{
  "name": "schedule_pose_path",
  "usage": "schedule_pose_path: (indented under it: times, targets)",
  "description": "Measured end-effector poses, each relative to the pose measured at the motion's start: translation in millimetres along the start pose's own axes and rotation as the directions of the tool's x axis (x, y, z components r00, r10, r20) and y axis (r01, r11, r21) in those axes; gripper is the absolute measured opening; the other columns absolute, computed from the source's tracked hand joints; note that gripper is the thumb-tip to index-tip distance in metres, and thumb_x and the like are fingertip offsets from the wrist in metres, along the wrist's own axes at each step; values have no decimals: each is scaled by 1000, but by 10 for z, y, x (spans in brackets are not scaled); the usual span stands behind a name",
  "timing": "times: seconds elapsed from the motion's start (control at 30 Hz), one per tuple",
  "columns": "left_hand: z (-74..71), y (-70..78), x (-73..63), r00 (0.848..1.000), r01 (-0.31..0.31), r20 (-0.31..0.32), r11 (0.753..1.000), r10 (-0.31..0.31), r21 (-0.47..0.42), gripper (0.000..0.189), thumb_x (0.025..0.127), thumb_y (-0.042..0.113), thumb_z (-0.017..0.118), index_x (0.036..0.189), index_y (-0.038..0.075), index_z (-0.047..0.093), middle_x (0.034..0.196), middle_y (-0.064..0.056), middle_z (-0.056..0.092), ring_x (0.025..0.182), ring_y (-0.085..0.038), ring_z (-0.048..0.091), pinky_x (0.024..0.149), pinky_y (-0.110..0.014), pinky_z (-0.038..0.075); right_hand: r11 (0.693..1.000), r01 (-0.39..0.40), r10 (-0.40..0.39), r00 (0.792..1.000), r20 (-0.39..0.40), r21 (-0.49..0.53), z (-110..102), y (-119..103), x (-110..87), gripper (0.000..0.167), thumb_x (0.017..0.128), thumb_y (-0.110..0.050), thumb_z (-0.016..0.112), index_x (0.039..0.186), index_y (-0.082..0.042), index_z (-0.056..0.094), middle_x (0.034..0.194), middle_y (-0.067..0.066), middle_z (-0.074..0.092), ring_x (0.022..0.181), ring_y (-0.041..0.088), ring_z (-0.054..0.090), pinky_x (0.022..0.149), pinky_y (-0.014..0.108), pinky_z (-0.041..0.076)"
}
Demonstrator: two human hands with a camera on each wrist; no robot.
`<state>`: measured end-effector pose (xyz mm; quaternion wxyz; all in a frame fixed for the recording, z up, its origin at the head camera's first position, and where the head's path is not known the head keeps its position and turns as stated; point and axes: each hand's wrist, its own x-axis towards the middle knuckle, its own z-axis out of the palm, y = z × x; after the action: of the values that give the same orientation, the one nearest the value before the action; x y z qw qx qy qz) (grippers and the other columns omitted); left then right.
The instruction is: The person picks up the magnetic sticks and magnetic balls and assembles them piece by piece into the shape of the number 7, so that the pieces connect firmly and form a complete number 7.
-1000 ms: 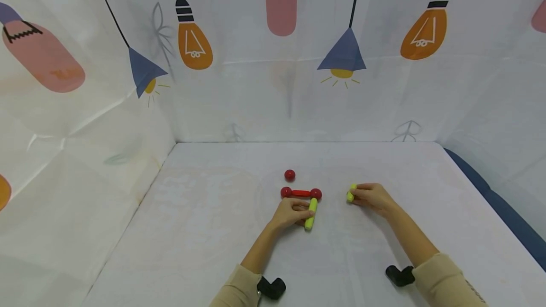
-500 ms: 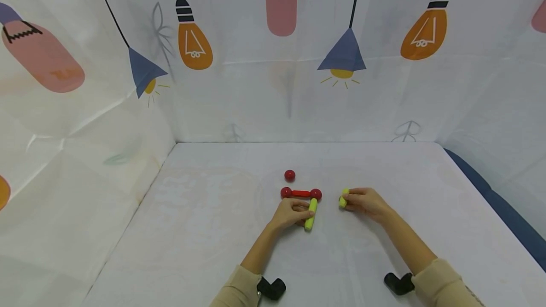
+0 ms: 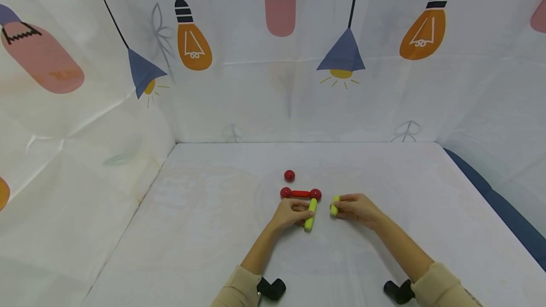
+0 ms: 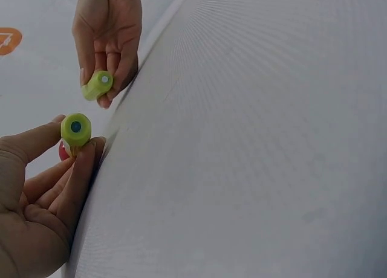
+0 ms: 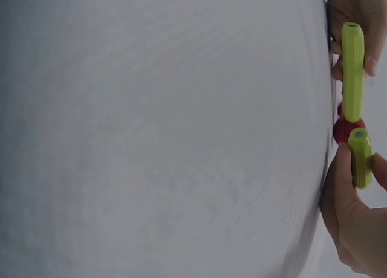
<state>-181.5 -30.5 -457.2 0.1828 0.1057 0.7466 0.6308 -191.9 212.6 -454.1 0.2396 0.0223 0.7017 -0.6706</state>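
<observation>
My left hand pinches a long yellow-green toy building stick between thumb and fingers. The stick's far end meets the right red ball. From that ball a red rod runs left to a second red ball. To the right, across a small gap, my right hand pinches another yellow-green stick, partly covered by the fingers. In the left wrist view, the left stick's near end has a dark round centre. In the right wrist view, the right-hand stick overlaps the red ball.
A loose red ball lies behind the red rod on the white table. Black wrist cameras sit at both sleeves. A white printed sheet hangs behind the table and along its left side.
My right hand has moved left and toward me with its stick, nearing the left-hand stick. The left hand, its stick and the red pieces have stayed put.
</observation>
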Motion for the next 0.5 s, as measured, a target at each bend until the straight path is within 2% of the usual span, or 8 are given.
schedule_pose_path:
  times: [0.2, 0.33, 0.5]
  targets:
    - [1, 18, -12, 1000, -8, -1, 1000, 8, 6, 31, 83, 7, 70, 108, -11, 64, 90, -20, 70, 69, -19, 68, 62, -31, 57, 1000, -24, 24, 1000, 11, -7, 97, 10, -9, 57, 93, -8, 57, 131, 23, 29, 103, 11, 62, 87, 13, 64, 83, 32, 53]
    - [2, -19, 19, 1000, -10, 0, 1000, 10, -2, 31, 83, 5, 70, 108, -12, 63, 90, -21, 70, 68, -19, 68, 61, -32, 57, 999, -36, 36, 999, 14, -15, 151, 18, -19, 58, 93, -8, 58, 131, 23, 29, 106, 14, 61, 88, 14, 64, 83, 33, 53]
    - [16, -197, 131, 1000, -10, -7, 1000, 9, -20, 30, 82, 5, 71, 108, -10, 64, 91, -20, 70, 69, -19, 68, 59, -31, 57, 1000, -22, 22, 999, 41, -5, 203, 29, -44, 57, 92, -6, 56, 130, 25, 27, 104, 14, 63, 88, 14, 64, 83, 32, 53]
